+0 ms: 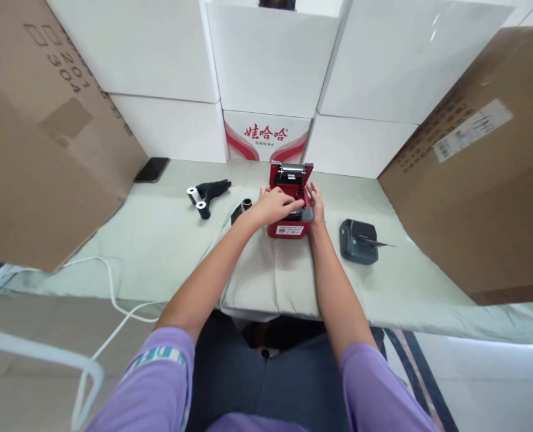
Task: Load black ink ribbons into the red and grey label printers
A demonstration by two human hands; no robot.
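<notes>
A small red printer point(290, 229) stands on the cloth-covered table point(167, 240) with its lid point(292, 174) swung up. My left hand point(273, 206) reaches over the open compartment, fingers curled down into it; what they touch is hidden. My right hand point(316, 201) rests against the printer's right side, fingers pressed on the edge by the opening.
A dark grey printer point(358, 240) lies to the right. Left of the red one are a black holder with two white rolls point(205, 196), a small black part point(240, 210) and a phone point(151, 170). White boxes point(270, 66) wall the back, cardboard boxes point(36, 138) flank both sides. A white cable point(113, 300) hangs off the front.
</notes>
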